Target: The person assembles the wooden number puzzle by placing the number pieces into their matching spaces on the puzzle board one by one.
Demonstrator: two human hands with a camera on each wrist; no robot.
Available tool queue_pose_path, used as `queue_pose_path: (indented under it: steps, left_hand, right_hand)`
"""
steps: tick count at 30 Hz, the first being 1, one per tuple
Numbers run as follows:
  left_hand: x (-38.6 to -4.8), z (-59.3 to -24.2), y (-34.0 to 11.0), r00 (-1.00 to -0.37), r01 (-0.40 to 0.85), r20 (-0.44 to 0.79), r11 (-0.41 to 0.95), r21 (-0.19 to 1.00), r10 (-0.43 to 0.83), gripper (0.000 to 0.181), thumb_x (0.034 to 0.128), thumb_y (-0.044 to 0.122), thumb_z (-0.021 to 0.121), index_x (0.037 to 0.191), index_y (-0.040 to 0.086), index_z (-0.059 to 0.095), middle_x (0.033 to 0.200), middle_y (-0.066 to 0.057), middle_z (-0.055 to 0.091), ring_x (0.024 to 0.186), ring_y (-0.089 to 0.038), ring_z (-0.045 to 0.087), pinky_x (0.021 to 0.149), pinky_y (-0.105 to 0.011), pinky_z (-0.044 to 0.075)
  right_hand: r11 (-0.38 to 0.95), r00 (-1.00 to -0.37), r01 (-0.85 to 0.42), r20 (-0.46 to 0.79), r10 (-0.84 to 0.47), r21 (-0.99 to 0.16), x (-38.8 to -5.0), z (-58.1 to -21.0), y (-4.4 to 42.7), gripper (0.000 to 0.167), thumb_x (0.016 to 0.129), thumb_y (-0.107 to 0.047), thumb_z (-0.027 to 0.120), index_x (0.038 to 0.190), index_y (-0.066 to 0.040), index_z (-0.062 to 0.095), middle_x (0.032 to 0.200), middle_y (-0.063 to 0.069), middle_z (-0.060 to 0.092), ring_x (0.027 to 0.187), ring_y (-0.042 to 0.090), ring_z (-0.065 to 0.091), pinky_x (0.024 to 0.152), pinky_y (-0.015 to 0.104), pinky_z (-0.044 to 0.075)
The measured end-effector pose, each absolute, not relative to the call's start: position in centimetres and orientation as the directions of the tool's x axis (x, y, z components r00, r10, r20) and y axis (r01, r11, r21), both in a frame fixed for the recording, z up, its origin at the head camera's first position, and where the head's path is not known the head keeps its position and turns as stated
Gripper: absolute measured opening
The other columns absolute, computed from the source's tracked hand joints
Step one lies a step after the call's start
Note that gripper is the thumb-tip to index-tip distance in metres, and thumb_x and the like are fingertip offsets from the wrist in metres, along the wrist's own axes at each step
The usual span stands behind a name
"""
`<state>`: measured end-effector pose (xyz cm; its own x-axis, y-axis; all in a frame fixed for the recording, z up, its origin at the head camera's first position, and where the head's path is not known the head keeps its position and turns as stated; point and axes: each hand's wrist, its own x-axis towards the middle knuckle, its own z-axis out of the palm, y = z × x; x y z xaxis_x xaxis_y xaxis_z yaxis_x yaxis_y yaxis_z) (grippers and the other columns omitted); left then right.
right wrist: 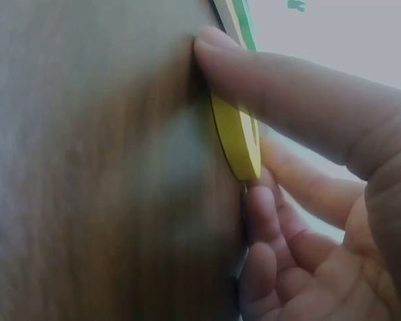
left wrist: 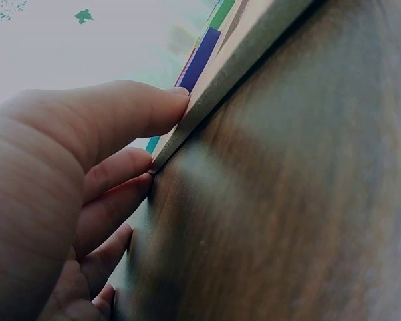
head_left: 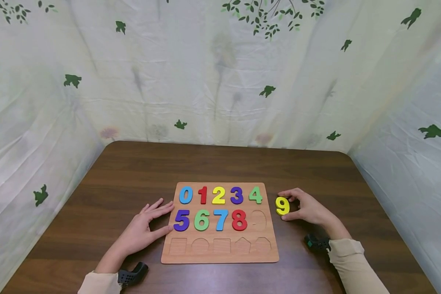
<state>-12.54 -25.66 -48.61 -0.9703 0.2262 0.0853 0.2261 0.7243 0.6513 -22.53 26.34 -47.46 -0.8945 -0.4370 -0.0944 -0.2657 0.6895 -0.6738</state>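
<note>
A wooden number puzzle board (head_left: 220, 258) lies flat on the table, with coloured digits 0 to 8 seated in its upper two rows. At its left edge my left hand (head_left: 141, 230) rests with fingers spread and fairly straight. In the left wrist view the thumb (left wrist: 167, 107) touches the board's rim near the purple 5 (left wrist: 199, 60). Right of the board, my right hand (head_left: 310, 208) pinches a yellow number 9 (head_left: 282, 206) between thumb and fingers. The right wrist view shows the yellow piece (right wrist: 235, 140) on edge beside the thumb, at or just above the tabletop.
A round-topped recess (head_left: 259, 220) is to the right of the red 8 (head_left: 239, 220). Several outlined shapes (head_left: 211, 245) run along the bottom row. The brown wooden table (head_left: 132, 163) reaches back to a white curtain (head_left: 206, 81) printed with green birds and leaves.
</note>
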Motion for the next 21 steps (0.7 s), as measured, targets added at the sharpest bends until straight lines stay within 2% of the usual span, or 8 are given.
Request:
queue_pose_path:
  steps: [3, 10, 16, 21]
  left_hand:
    - [-12.5, -48.7, -25.7, -0.97, 0.225, 0.083, 0.725, 0.65, 0.227, 0.064, 0.0926, 0.04, 0.084, 0.15, 0.018, 0.066, 0.159, -0.009, 0.06, 0.159, -0.048, 0.035, 0.128, -0.077, 0.016]
    - [-12.7, -48.7, -25.5, -0.968, 0.234, 0.088, 0.726, 0.647, 0.234, 0.064, 0.0928, 0.041, 0.084, 0.15, 0.018, 0.066, 0.159, -0.009, 0.06, 0.159, -0.047, 0.036, 0.129, -0.076, 0.016]
    - [-12.8, -48.7, -25.5, -0.966, 0.245, 0.101, 0.721, 0.648, 0.238, 0.064, 0.0928, 0.04, 0.084, 0.15, 0.018, 0.066, 0.159, -0.009, 0.06, 0.159, -0.047, 0.036, 0.128, -0.076, 0.016]
    - [-12.6, -48.9, -25.6, -0.968, 0.235, 0.09, 0.727, 0.645, 0.233, 0.065, 0.0921, 0.041, 0.085, 0.15, 0.017, 0.066, 0.159, -0.01, 0.06, 0.159, -0.048, 0.036, 0.128, -0.077, 0.017]
  right_hand:
    - [0.703, -0.906, -0.252, -0.094, -0.413, -0.665, -22.3, -47.4, 26.0, 0.067, 0.082, -0.028, 0.096, 0.139, -0.007, 0.067, 0.132, 0.015, 0.061, 0.112, 0.028, 0.055, 0.093, 0.042, 0.054]
    - [0.726, -0.917, -0.233, -0.103, -0.385, -0.647, -22.0, -47.1, 25.7, 0.065, 0.081, -0.034, 0.096, 0.136, -0.012, 0.07, 0.13, 0.011, 0.064, 0.11, 0.025, 0.057, 0.094, 0.041, 0.054]
    - [0.702, -0.905, -0.271, -0.074, -0.419, -0.659, -21.6, -46.9, 24.7, 0.063, 0.08, -0.036, 0.096, 0.135, -0.015, 0.072, 0.128, 0.008, 0.065, 0.109, 0.023, 0.058, 0.095, 0.042, 0.054]
    - [0.694, -0.893, -0.3, -0.064, -0.446, -0.654, -21.0, -46.9, 23.2, 0.065, 0.078, -0.038, 0.097, 0.134, -0.016, 0.073, 0.123, 0.005, 0.065, 0.106, 0.02, 0.057, 0.091, 0.038, 0.055]
